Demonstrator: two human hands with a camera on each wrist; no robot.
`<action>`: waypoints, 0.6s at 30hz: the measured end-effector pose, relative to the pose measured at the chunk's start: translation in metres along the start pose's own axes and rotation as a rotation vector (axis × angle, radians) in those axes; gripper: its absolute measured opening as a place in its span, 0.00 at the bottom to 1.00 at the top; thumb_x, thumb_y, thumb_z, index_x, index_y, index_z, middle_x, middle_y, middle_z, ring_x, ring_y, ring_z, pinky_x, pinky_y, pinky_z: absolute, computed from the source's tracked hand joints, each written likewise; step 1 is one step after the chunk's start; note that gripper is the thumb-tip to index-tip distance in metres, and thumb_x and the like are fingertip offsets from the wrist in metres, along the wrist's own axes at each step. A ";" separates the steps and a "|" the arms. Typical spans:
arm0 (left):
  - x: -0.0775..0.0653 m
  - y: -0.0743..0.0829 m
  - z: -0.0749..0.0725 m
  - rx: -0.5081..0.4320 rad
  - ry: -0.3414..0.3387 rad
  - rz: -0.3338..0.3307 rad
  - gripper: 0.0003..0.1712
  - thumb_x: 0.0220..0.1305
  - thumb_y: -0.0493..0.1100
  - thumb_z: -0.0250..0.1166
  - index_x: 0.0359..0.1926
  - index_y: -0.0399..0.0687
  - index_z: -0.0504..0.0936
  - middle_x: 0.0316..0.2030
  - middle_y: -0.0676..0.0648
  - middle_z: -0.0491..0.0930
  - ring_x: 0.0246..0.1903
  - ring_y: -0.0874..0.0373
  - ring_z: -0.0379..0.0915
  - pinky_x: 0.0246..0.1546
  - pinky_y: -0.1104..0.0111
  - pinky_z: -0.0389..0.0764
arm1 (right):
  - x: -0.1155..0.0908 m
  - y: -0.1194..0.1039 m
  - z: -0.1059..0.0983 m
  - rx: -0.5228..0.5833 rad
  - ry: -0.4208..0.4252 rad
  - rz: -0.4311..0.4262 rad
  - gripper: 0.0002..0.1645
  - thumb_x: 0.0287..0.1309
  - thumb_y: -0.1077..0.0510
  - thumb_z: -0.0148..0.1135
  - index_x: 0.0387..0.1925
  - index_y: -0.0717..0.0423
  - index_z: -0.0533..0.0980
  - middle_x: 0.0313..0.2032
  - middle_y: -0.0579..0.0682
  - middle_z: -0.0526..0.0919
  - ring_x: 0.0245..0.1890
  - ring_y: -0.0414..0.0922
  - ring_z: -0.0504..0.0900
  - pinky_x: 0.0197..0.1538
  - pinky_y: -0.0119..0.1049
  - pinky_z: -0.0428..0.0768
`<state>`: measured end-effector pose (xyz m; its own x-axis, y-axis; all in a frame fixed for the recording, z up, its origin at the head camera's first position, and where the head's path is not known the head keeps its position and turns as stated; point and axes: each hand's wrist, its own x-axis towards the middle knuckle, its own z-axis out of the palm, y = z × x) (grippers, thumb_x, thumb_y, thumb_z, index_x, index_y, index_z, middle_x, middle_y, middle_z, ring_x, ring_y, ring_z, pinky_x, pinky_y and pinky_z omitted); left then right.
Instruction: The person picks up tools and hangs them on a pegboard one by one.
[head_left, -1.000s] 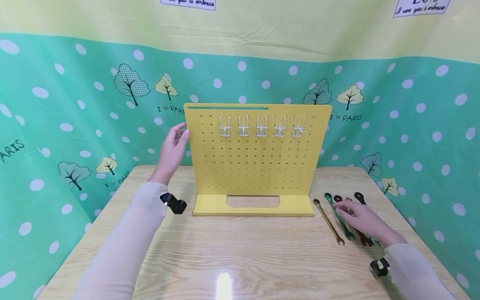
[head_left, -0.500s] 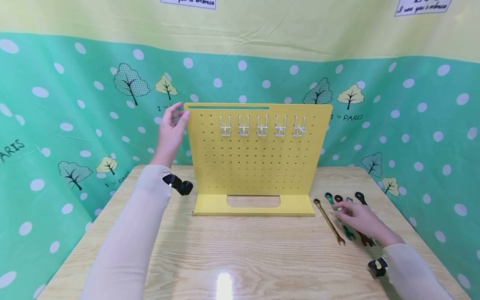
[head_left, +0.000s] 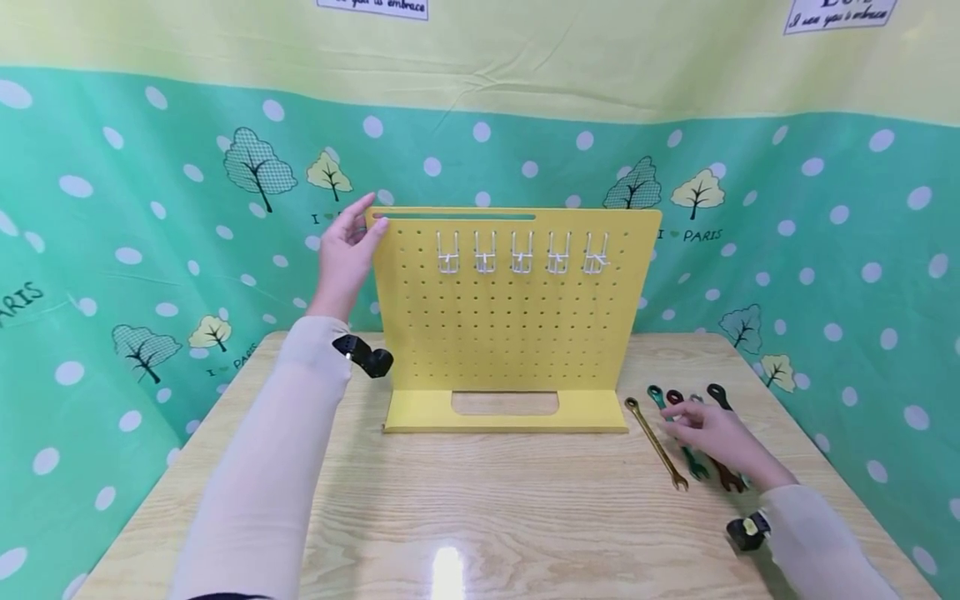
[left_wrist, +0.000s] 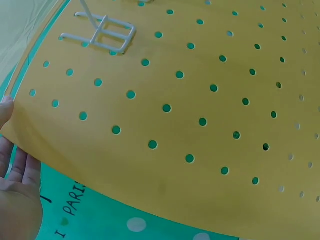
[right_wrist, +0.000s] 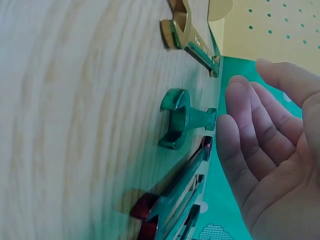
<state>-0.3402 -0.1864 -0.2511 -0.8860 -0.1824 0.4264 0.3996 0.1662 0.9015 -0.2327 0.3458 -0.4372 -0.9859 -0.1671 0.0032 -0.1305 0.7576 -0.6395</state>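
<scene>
A yellow pegboard (head_left: 517,325) stands upright on its flat base at the back of the table. My left hand (head_left: 347,258) grips its upper left corner; in the left wrist view the thumb lies on the front face and the fingers are behind. Over a row of wrenches on the right hovers my right hand (head_left: 723,442), fingers loosely bent and holding nothing. The gold wrench (head_left: 657,443) lies nearest the board. Beside it are a green wrench (right_wrist: 182,119), a dark red wrench (head_left: 675,397), a silver-looking one and a black wrench (head_left: 719,395), all partly hidden by the hand.
Several white wire hooks (head_left: 521,254) hang in a row near the board's top. A slot (head_left: 457,217) runs along its upper edge. Pale wood table (head_left: 480,500) spreads in front; a green dotted curtain (head_left: 810,208) closes the back and sides.
My left hand has risen along the board's left edge to the top corner and taken hold there. The right hand has shifted slightly left over the wrenches.
</scene>
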 end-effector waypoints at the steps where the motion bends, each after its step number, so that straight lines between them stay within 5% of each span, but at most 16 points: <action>1: 0.000 0.000 0.000 -0.006 0.003 -0.004 0.30 0.69 0.52 0.66 0.70 0.62 0.72 0.61 0.48 0.76 0.60 0.55 0.70 0.63 0.65 0.71 | 0.000 0.000 0.001 0.007 -0.001 0.004 0.25 0.68 0.51 0.64 0.58 0.64 0.77 0.33 0.50 0.82 0.30 0.47 0.79 0.31 0.39 0.80; 18: 0.003 0.001 0.003 -0.022 0.073 -0.063 0.23 0.69 0.54 0.64 0.64 0.69 0.78 0.60 0.49 0.76 0.59 0.56 0.70 0.61 0.64 0.73 | 0.001 0.000 0.007 -0.012 -0.009 -0.014 0.23 0.66 0.50 0.67 0.54 0.63 0.79 0.31 0.48 0.82 0.29 0.44 0.78 0.31 0.35 0.77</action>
<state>-0.3436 -0.1843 -0.2492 -0.8904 -0.2625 0.3719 0.3491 0.1306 0.9279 -0.2333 0.3407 -0.4428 -0.9831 -0.1832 0.0055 -0.1456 0.7627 -0.6302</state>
